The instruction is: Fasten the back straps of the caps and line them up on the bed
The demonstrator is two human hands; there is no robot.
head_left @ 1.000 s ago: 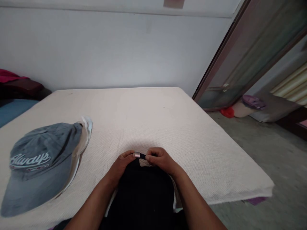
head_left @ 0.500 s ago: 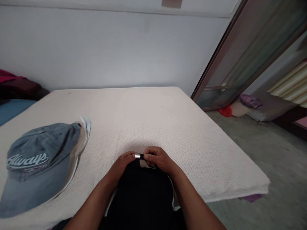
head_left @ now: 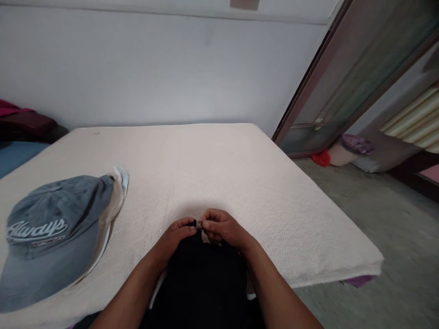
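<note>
At six o'clock in the head view, a black cap (head_left: 207, 283) hangs or rests just toward the wearer from both hands, its back opening under the fingertips. Its strap (head_left: 194, 223) and small metal buckle (head_left: 199, 224) lie right at the grip, partly covered by the fingers, and the forearms flank the cap's sides.

Around eight o'clock, well apart from the hands, a grey cap (head_left: 51, 228) lettered "Always" lies on top of paler caps (head_left: 115, 205) on a cream cover (head_left: 206, 160). Toward three o'clock, on the floor beyond the cover, stand a bin with a purple liner (head_left: 358, 144) and, beside it, something red (head_left: 321, 158).

The left hand (head_left: 176, 235) pinches the strap between thumb and fingers, just left of the buckle. The right hand (head_left: 222, 228) has thumb and forefinger pressed together at the buckle's right end, the other fingers curled beneath.
</note>
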